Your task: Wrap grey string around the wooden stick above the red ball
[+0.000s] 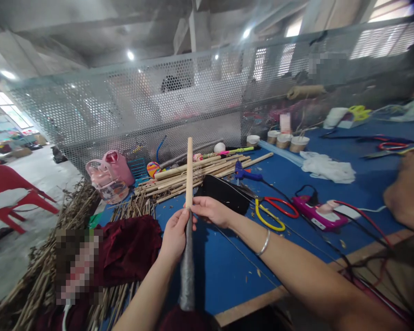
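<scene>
Both of my hands meet around a long stick in the middle of the head view. Its upper part is a pale wooden stick (189, 170); the lower part is a grey wrapped sleeve (187, 276) reaching down toward my lap. My left hand (176, 230) is closed round the top of the grey part, thumb on the joint. With its fingers pinched, my right hand (209, 210) grips the stick at the same joint, a bracelet (263, 242) on its wrist. Behind my right hand lies a black flat piece (226, 195) on the blue table.
Scissors (271, 214), a blue glue gun (246, 172) and a magenta power strip (319, 214) lie to the right. Wooden sticks (207, 172) are piled behind. Dark red cloth (129, 248) and a pink bottle (112, 181) are at left. A perforated metal screen (152, 110) closes off the back.
</scene>
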Demonstrator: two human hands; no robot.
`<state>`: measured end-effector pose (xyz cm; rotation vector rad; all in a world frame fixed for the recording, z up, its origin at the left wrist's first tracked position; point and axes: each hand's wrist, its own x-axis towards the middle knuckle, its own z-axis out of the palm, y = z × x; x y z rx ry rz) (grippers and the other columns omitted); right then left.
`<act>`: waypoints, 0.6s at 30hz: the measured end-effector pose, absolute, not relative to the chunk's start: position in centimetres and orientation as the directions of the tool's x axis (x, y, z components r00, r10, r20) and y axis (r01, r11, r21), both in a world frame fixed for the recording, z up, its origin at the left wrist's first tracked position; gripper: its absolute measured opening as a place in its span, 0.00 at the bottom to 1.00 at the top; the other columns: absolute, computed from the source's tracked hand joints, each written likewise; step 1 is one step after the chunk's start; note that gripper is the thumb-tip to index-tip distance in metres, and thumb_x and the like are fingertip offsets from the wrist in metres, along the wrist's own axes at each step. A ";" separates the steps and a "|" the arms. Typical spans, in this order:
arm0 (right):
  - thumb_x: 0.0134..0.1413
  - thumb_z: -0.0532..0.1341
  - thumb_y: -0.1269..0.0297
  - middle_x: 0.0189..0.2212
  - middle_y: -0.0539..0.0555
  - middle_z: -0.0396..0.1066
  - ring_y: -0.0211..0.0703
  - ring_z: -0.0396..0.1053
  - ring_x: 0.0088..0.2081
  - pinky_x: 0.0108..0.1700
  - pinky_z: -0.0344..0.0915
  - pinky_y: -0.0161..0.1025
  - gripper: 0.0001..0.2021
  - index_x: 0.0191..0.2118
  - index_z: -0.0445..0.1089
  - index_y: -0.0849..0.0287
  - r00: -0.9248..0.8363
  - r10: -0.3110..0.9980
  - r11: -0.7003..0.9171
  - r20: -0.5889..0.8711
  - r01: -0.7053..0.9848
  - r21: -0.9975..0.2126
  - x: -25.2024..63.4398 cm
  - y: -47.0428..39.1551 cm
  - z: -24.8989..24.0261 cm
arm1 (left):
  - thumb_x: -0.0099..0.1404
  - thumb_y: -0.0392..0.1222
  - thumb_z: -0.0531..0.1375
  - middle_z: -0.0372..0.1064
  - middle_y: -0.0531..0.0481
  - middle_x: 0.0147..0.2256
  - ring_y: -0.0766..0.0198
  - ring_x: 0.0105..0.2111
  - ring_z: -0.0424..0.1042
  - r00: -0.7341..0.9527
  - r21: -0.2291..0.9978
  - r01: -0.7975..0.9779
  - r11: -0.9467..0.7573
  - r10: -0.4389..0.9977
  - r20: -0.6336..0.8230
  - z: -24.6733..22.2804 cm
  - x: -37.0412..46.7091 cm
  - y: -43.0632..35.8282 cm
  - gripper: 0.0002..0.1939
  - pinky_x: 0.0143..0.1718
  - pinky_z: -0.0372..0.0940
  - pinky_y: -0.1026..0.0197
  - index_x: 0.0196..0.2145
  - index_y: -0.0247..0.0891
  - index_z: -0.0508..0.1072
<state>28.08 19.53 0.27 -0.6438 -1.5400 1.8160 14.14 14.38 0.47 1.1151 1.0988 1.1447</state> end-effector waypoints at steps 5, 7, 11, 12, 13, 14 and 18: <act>0.48 0.59 0.57 0.18 0.43 0.61 0.25 0.46 0.12 0.12 0.39 0.25 0.15 0.38 0.59 0.60 -0.590 0.807 -0.161 -0.017 -0.191 -0.968 26.7 19.1 0.2 | 0.56 0.55 0.55 0.61 0.56 0.18 0.72 0.16 0.57 -0.025 0.989 -0.147 0.030 0.999 -0.034 -0.1 14.0 14.3 0.18 0.19 0.52 0.68 0.26 0.35 0.67; 0.47 0.60 0.58 0.17 0.43 0.61 0.25 0.45 0.11 0.11 0.39 0.25 0.15 0.37 0.57 0.59 -0.565 0.824 -0.170 -0.041 -0.177 -0.970 26.7 18.8 0.2 | 0.57 0.55 0.55 0.61 0.56 0.17 0.72 0.16 0.56 -0.037 0.989 -0.145 0.035 0.998 -0.040 -0.2 14.3 13.9 0.19 0.19 0.51 0.68 0.25 0.35 0.66; 0.45 0.62 0.58 0.16 0.42 0.60 0.24 0.43 0.11 0.12 0.36 0.24 0.16 0.37 0.57 0.59 -0.620 0.774 -0.278 -0.132 -0.145 -0.950 27.6 18.2 0.6 | 0.57 0.55 0.55 0.62 0.56 0.18 0.73 0.16 0.57 -0.093 0.973 -0.226 0.040 0.994 -0.063 -0.6 15.5 12.6 0.18 0.19 0.52 0.69 0.27 0.35 0.65; 0.46 0.62 0.58 0.16 0.42 0.60 0.24 0.42 0.11 0.12 0.35 0.24 0.16 0.38 0.58 0.59 -0.655 0.741 -0.311 -0.148 -0.139 -0.940 27.9 18.1 0.6 | 0.57 0.55 0.55 0.62 0.57 0.19 0.73 0.16 0.58 -0.107 0.964 -0.263 0.035 0.992 -0.065 -0.7 15.8 12.3 0.17 0.19 0.52 0.69 0.30 0.36 0.64; 0.46 0.61 0.58 0.16 0.43 0.60 0.24 0.42 0.11 0.12 0.34 0.25 0.17 0.40 0.59 0.59 -0.688 0.708 -0.333 -0.156 -0.132 -0.934 28.2 18.1 0.5 | 0.57 0.54 0.55 0.63 0.57 0.19 0.73 0.16 0.58 -0.111 0.954 -0.296 0.036 0.991 -0.072 -0.8 16.1 12.1 0.17 0.18 0.52 0.69 0.33 0.37 0.64; 0.46 0.61 0.58 0.16 0.43 0.60 0.23 0.42 0.11 0.12 0.34 0.25 0.17 0.41 0.60 0.60 -0.713 0.684 -0.343 -0.157 -0.124 -0.931 28.4 18.1 0.5 | 0.57 0.54 0.56 0.63 0.58 0.19 0.73 0.15 0.58 -0.107 0.946 -0.321 0.045 0.991 -0.083 -0.9 16.2 11.9 0.18 0.18 0.52 0.69 0.37 0.37 0.63; 0.47 0.61 0.60 0.16 0.44 0.60 0.23 0.43 0.12 0.13 0.34 0.25 0.16 0.41 0.62 0.62 -0.728 0.670 -0.319 -0.142 -0.110 -0.941 29.1 18.5 -0.3 | 0.55 0.55 0.57 0.66 0.55 0.21 0.71 0.16 0.62 0.028 0.925 -0.336 0.179 0.983 -0.181 -0.9 15.8 12.0 0.23 0.16 0.52 0.70 0.43 0.37 0.62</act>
